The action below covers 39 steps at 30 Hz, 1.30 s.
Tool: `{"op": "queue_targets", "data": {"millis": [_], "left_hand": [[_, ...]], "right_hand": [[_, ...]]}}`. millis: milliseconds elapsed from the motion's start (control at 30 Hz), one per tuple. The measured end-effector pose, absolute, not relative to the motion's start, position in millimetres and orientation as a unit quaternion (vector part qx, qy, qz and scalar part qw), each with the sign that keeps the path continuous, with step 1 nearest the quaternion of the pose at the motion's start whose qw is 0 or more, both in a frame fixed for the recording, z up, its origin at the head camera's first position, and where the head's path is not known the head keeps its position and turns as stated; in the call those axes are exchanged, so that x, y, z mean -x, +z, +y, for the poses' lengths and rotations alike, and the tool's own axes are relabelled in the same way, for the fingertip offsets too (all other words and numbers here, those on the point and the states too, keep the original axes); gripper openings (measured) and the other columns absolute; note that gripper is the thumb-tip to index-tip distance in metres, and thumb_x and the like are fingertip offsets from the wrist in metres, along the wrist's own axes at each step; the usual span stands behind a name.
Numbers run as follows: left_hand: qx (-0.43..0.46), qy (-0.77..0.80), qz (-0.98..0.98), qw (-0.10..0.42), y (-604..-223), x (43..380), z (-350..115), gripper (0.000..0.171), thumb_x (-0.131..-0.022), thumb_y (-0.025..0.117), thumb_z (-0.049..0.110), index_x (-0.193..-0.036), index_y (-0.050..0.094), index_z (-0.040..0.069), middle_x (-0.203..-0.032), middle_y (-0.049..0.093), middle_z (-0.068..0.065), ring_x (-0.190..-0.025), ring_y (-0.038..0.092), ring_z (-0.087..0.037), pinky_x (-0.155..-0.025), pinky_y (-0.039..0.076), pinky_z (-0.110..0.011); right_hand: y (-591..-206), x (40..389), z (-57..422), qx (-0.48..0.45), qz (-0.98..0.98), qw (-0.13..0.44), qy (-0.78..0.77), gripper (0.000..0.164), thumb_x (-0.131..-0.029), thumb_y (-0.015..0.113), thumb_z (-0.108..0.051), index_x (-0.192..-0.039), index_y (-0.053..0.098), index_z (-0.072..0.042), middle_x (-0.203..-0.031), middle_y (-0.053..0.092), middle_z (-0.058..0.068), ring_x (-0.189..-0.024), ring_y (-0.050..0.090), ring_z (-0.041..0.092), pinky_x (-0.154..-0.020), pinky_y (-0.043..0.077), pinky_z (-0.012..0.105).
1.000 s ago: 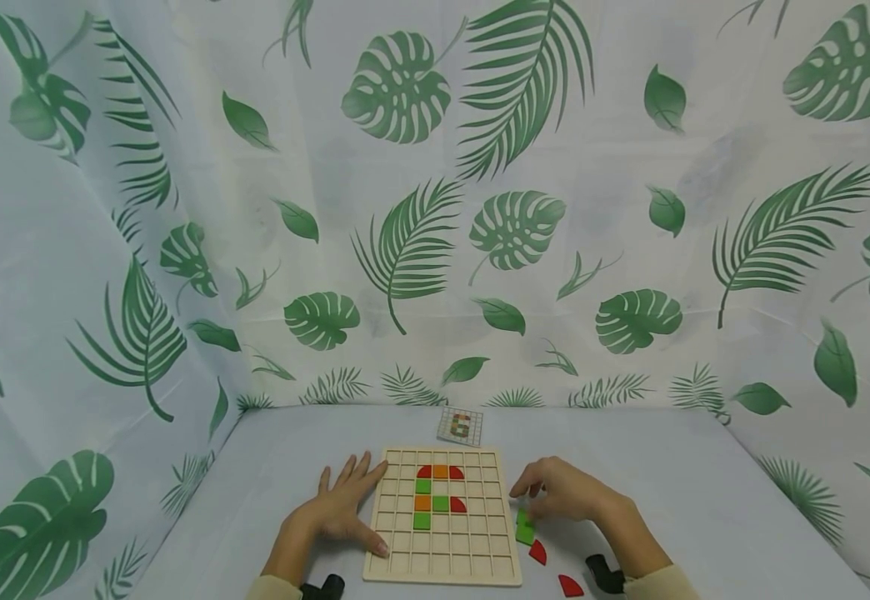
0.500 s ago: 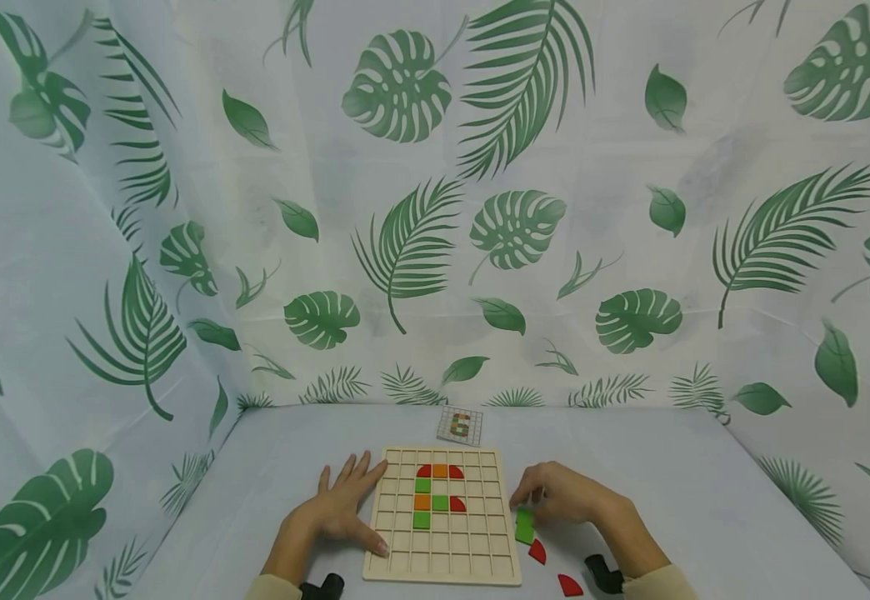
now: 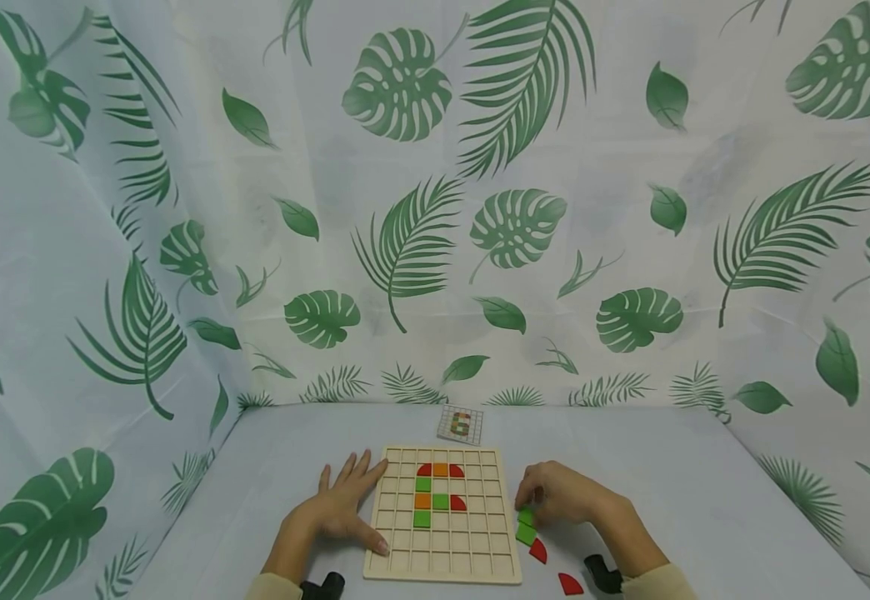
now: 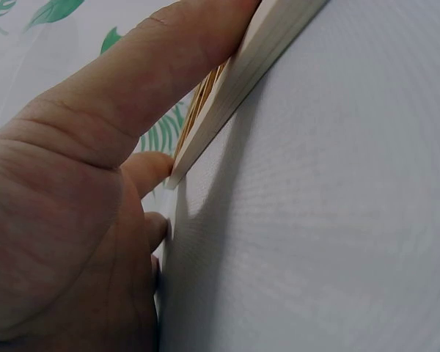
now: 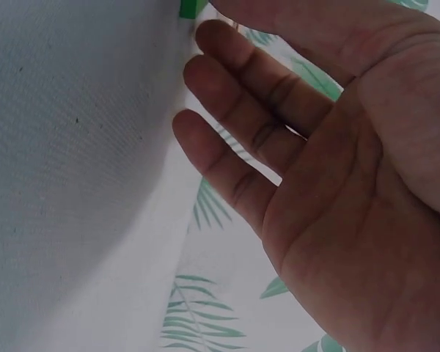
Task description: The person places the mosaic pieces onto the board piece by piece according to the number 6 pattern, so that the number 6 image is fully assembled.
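On the table lies a wooden grid board [image 3: 472,568] with red, orange and green tiles set in its cells. My left hand [image 3: 336,510] is spread at its left edge, thumb on the near corner and fingertips by the side; in the left wrist view the thumb [image 4: 154,70] presses the board's rim [image 4: 238,81]. My right hand [image 3: 566,492], right of the board, pinches a green tile [image 3: 527,516] between thumb and index finger. Another green tile [image 3: 527,534] lies against it. In the right wrist view the green tile [image 5: 188,9] shows by the thumb, other fingers loosely bent.
Two red quarter-round tiles, one red tile [image 3: 538,551] and a second red tile [image 3: 570,584], lie near my right wrist. Beyond the board lies a small pattern card [image 3: 461,425]. Leaf-printed cloth [image 3: 435,250] surrounds the table at the back and sides.
My right hand has shifted slightly down and right beside the green tiles, and the upper one has turned a little. The left hand and the board have stayed in place.
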<state>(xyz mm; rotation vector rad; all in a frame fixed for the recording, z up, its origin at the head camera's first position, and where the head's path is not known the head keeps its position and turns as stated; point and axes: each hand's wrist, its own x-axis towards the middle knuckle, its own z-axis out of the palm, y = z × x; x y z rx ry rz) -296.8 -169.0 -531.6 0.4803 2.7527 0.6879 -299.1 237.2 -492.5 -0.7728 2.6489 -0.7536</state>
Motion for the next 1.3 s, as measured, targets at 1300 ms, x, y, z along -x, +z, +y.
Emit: {"op": "queue_targets", "data": {"millis": [1300], "left_hand": [[-0.157, 0.232, 0.95, 0.137, -531.4, 298.0, -168.8, 0.137, -0.055, 0.09, 0.073, -0.166, 0.028, 0.023, -0.175, 0.012, -0.017, -0.162, 0.003, -0.042, -0.122, -0.004, -0.076]], "right_hand": [[-493.5, 302.0, 230.2, 0.278, 0.927, 0.099, -0.23, 0.024, -0.08, 0.082, 0.002, -0.103, 0.083, -0.008, -0.092, 0.074, -0.007, -0.077, 0.061, 0.005, -0.069, 0.056, 0.024]]}}
